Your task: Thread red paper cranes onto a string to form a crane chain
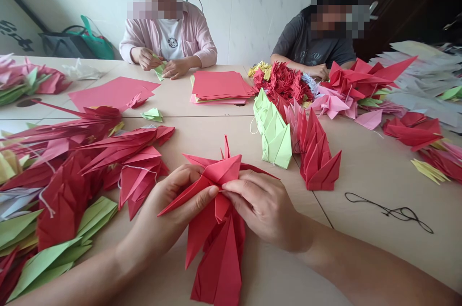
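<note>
Between my hands, above the near middle of the table, is a red folded-paper figure (220, 258) with several pointed flaps and a long tail hanging toward me. My left hand (184, 200) grips its left side, thumb pressed along a flap and fingers behind it. From the right, my right hand (265, 202) pinches the paper near its centre, thumb and forefinger together. A short bit of white shows between the fingertips, too small to name. Just beyond stand a light green folded-paper stack (272, 130) and a red folded-paper stack (317, 157).
Red folded-paper pieces (65, 200) and green ones (50, 262) crowd the left. A black cord (393, 210) lies at right. Red paper sheets (222, 85) are stacked farther back. Across the table sit a person in a pink shirt (197, 31) and a person in a grey shirt (296, 39).
</note>
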The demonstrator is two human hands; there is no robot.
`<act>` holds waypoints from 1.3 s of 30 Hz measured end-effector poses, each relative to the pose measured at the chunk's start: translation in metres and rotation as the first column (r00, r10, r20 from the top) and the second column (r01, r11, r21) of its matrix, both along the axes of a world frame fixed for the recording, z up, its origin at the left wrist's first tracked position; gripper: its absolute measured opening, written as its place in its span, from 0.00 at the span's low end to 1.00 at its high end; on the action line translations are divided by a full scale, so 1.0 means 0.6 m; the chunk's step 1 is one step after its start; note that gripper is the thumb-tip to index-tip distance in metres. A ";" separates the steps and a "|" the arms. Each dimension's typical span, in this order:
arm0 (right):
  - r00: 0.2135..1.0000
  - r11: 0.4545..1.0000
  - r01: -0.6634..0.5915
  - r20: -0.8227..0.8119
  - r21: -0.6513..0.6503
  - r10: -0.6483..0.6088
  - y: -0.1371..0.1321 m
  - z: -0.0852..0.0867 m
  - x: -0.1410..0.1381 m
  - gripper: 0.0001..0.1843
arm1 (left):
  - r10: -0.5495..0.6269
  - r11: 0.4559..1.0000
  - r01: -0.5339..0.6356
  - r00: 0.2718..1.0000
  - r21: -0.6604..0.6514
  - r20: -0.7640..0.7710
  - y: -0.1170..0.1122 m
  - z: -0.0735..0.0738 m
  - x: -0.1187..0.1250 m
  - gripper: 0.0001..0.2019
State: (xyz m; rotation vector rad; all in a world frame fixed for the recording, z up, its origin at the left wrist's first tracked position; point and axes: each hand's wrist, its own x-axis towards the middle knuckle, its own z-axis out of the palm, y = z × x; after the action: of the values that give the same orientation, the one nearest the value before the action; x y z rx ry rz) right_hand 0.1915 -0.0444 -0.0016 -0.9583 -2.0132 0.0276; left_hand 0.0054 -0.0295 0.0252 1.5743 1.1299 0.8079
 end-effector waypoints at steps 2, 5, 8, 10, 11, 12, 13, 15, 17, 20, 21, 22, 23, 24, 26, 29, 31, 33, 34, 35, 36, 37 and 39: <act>1.000 1.000 -0.002 0.012 0.004 0.002 0.000 0.002 0.000 0.05 | 0.023 1.000 -0.022 0.999 -0.016 0.022 0.000 0.001 0.000 0.13; 0.999 1.000 -0.003 0.039 -0.021 0.004 -0.001 0.003 0.001 0.07 | 0.046 0.994 -0.038 0.996 -0.103 0.075 0.002 0.000 0.000 0.12; 0.998 0.999 0.002 0.056 -0.033 0.000 -0.001 0.002 0.001 0.08 | 0.078 0.982 -0.055 0.990 -0.179 0.119 0.003 -0.001 0.001 0.14; 0.998 0.999 0.004 0.059 -0.032 -0.002 -0.001 0.001 0.002 0.08 | 0.094 0.979 -0.069 0.988 -0.193 0.125 0.003 -0.001 0.002 0.14; 0.998 0.999 0.006 0.059 -0.032 -0.004 -0.001 0.001 0.002 0.08 | 0.099 0.978 -0.075 0.988 -0.193 0.118 0.002 -0.001 0.003 0.15; 0.998 0.999 0.009 0.058 -0.030 -0.007 0.000 0.001 0.002 0.08 | 0.104 0.978 -0.082 0.989 -0.189 0.109 0.001 -0.001 0.003 0.14; 0.998 0.999 0.013 0.058 -0.030 -0.012 0.000 0.000 0.002 0.07 | 0.106 0.979 -0.087 0.990 -0.186 0.097 0.001 0.000 0.003 0.14; 0.998 0.999 0.021 0.055 -0.030 -0.020 0.001 -0.001 0.002 0.06 | 0.106 0.979 -0.091 0.991 -0.182 0.078 0.000 0.000 0.003 0.14; 0.998 0.999 0.027 0.054 -0.031 -0.025 0.002 -0.001 0.002 0.06 | 0.092 0.982 -0.079 0.993 -0.172 0.072 -0.001 0.001 0.001 0.13; 0.999 0.999 0.022 0.032 -0.036 -0.021 0.002 0.000 0.003 0.06 | 0.035 0.989 -0.026 0.997 -0.147 0.065 -0.001 0.001 0.001 0.11; 1.000 0.999 0.017 0.022 -0.039 -0.017 0.002 0.001 0.003 0.06 | 0.017 0.990 -0.008 0.998 -0.138 0.067 -0.002 0.001 0.001 0.11; 1.000 0.999 0.012 0.016 -0.045 -0.011 0.001 0.002 0.003 0.06 | 0.001 0.992 0.008 0.997 -0.127 0.071 -0.002 0.001 0.002 0.10; 1.000 0.999 0.006 0.014 -0.049 -0.005 0.001 0.003 0.003 0.06 | -0.011 0.994 0.019 0.997 -0.112 0.076 -0.003 0.001 0.003 0.09; 1.000 0.999 0.004 0.016 -0.052 -0.003 0.001 0.003 0.003 0.06 | -0.017 0.996 0.023 0.997 -0.087 0.076 -0.004 0.000 0.004 0.09; 1.000 0.998 -0.003 0.028 -0.055 0.005 0.000 0.004 0.003 0.06 | -0.009 1.000 0.009 0.999 0.002 0.042 -0.006 -0.003 0.005 0.08; 0.999 0.999 -0.025 0.038 -0.048 0.027 -0.003 0.003 0.003 0.06 | 0.024 0.986 -0.014 0.998 0.167 -0.056 -0.008 -0.011 0.004 0.07; 0.999 0.998 -0.039 0.036 -0.045 0.041 -0.004 0.002 0.004 0.05 | 0.026 0.973 -0.004 0.995 0.229 -0.094 -0.009 -0.014 0.003 0.07; 0.999 0.998 -0.039 0.034 -0.043 0.041 -0.005 0.001 0.005 0.05 | 0.019 0.971 0.006 0.995 0.239 -0.101 -0.008 -0.014 0.003 0.07; 0.999 0.998 -0.038 0.036 -0.043 0.039 -0.005 0.001 0.005 0.05 | 0.013 0.974 0.009 0.995 0.227 -0.099 -0.008 -0.013 0.003 0.06; 0.998 0.998 -0.038 0.042 -0.046 0.040 -0.005 0.002 0.005 0.05 | 0.011 0.978 0.009 0.996 0.210 -0.093 -0.008 -0.011 0.004 0.06; 0.998 0.998 -0.038 0.049 -0.048 0.041 -0.004 0.002 0.005 0.05 | 0.010 0.981 0.007 0.996 0.195 -0.087 -0.009 -0.009 0.005 0.06; 0.998 0.998 -0.039 0.055 -0.048 0.042 -0.004 0.003 0.005 0.05 | 0.009 0.983 0.006 0.997 0.182 -0.083 -0.010 -0.007 0.006 0.06; 0.998 0.999 -0.039 0.057 -0.033 0.041 -0.004 0.004 0.003 0.05 | 0.010 0.985 0.004 0.997 0.171 -0.080 -0.012 -0.003 0.009 0.06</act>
State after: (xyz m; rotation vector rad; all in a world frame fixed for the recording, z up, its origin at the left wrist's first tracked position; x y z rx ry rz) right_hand 0.1934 -0.0466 0.0006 -0.9479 -2.0908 0.0545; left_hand 0.0106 -0.0368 0.0234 1.7609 1.1457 0.8693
